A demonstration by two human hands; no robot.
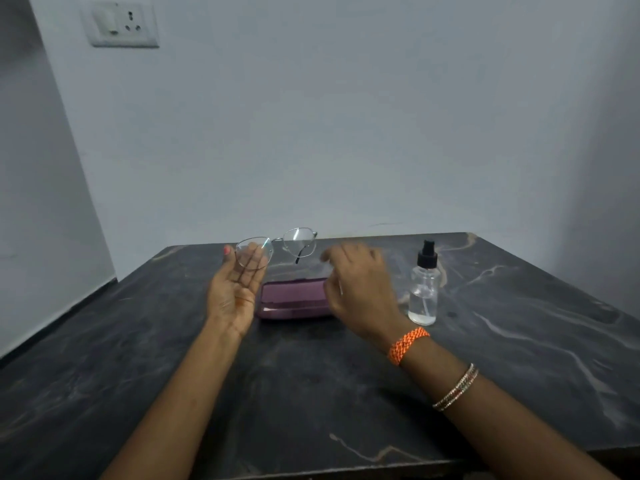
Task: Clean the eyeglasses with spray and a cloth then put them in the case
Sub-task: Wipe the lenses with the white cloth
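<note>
Thin metal-rimmed eyeglasses point(277, 249) are held up above the table's far side. My left hand point(235, 289) pinches them at the left lens, with the fingers behind the glass and the thumb at the rim. One temple hangs down under the right lens. A purple glasses case point(294, 299) lies on the dark table between my hands. My right hand point(360, 292) hovers over the case's right end, blurred, fingers curled; whether it holds anything is unclear. A clear spray bottle point(424, 292) with a black nozzle stands just right of that hand. No cloth is plainly visible.
The dark marbled table point(311, 393) fills the lower view, with its front edge near the bottom. A grey wall stands right behind the table, with a socket plate point(121, 26) high on the left.
</note>
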